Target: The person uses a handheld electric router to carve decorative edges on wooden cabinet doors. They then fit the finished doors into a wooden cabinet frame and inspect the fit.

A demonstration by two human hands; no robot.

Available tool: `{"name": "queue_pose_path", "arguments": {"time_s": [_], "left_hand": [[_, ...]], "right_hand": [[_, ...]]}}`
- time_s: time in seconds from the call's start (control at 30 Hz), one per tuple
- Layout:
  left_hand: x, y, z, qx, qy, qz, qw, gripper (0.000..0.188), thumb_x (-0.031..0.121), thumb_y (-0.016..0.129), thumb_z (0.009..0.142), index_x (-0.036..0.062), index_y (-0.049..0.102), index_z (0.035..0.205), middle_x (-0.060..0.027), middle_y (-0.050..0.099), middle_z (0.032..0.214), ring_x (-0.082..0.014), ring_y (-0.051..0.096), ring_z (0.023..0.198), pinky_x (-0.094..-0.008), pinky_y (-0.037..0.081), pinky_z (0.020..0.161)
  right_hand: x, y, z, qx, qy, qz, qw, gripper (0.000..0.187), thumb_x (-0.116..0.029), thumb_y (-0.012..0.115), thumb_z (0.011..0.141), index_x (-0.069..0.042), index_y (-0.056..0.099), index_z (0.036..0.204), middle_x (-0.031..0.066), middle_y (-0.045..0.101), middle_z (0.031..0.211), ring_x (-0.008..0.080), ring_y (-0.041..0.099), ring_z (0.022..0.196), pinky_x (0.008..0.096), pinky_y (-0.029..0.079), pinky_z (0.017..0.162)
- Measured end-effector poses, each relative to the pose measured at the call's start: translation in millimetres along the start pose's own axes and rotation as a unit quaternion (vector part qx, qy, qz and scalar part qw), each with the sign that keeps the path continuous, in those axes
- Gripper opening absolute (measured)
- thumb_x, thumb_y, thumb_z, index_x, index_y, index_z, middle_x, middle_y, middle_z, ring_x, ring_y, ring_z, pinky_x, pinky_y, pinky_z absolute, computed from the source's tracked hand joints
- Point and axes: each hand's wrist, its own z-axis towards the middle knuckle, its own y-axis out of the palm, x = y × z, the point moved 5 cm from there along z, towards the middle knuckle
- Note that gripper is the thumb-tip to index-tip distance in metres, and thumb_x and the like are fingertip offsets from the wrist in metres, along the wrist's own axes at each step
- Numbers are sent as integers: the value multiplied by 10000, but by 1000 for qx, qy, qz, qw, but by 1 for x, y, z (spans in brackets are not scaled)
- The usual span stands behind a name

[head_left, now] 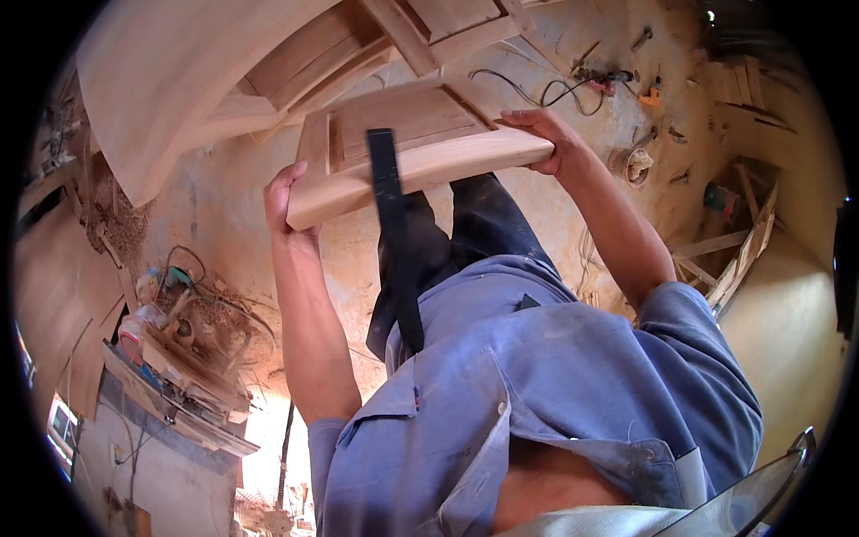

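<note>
A pale wooden panel (412, 174) with a thick framed edge and a recessed middle is held out in front of my body, off the floor. My left hand (288, 197) grips its near left corner, thumb on top. At the opposite end my right hand (548, 140) clasps the right corner, its thumb laid along the upper face. The fingers of both hands are partly hidden beneath the wood. A black strap (390, 206) hangs down in front of the panel's near edge and covers part of it.
Beyond the panel stands a large wooden piece with framed panels (331, 63). Power tools (617, 82) with a black cable lie on the floor at the far right, near a bucket (632, 166). Scrap wood (743, 242) leans at right; a cluttered bench (179, 385) is at left.
</note>
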Motion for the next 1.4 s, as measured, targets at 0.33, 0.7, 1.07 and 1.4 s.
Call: {"name": "queue_pose_path", "arguments": {"time_s": [0.33,0.7,1.07,1.4], "left_hand": [[20,9,21,69,-12,-1,998,336,225,644,899,-14,619,1134,-149,711,1067,-334,716,923,-415,605,778],[-49,45,-33,4,126,-145,981,431,232,473,1016,82,492,1419,-123,555,1401,-319,533,1288,-518,444,1093],[-58,-11,9,67,156,82,982,690,-171,548,853,59,376,1481,-140,530,1391,-292,544,1253,-464,477,1076],[-31,14,-9,37,222,149,963,782,-125,594,796,30,341,1519,-154,481,1463,-313,504,1293,-468,429,1108]], "right_hand": [[11,2,-13,18,19,61,998,182,-225,635,947,-61,628,1024,117,690,945,237,694,805,410,580,664],[129,81,8,-95,-100,215,967,402,48,655,876,-40,553,1255,102,690,1091,262,701,1004,474,569,949],[168,62,150,-54,-63,259,962,41,-126,620,956,-114,654,937,-33,579,759,121,515,611,299,450,589],[-45,-26,296,66,-220,284,931,284,-358,692,935,-93,600,978,61,602,909,205,606,837,359,493,727]]}}
